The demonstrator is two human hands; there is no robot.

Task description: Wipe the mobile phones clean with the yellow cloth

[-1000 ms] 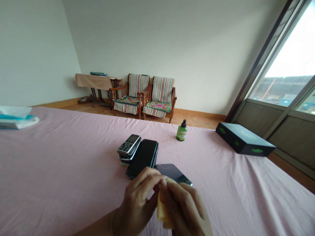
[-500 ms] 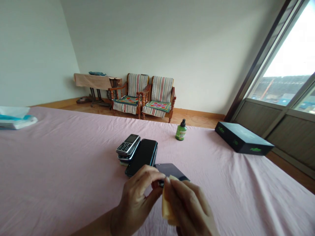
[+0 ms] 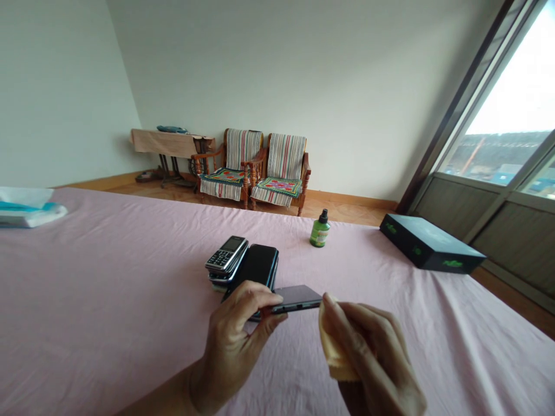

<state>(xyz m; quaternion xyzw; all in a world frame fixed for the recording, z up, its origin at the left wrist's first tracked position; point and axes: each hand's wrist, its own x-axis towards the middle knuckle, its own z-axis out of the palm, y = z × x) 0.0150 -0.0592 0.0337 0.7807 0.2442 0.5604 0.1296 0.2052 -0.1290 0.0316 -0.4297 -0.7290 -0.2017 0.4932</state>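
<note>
At centre left, a silver-and-black keypad phone [image 3: 226,254] tops a small stack beside a black smartphone [image 3: 259,263], whose near end is partly hidden by the left hand [image 3: 234,341]. That hand comes up from the bottom edge with the forearm slanting rightward, palm turned inward, thumb below and fingers above, pinching the left near corner of a thin dark smartphone [image 3: 299,294].

This held phone sits just right of the frame's middle, between the hands, screen up and seen almost edge-on. Its near edge, with a port-like slot, runs left to right; its long axis seems to point away from the viewer, though foreshortening makes that uncertain.

To the right, a folded yellow cloth [image 3: 336,349] hangs in the pinch of the right hand [image 3: 377,352], whose fingertips point up and left. They come right up to the phone's right near corner; actual contact cannot be told. Both hands are about equally near the phone, but only the left clearly grips it.
</note>
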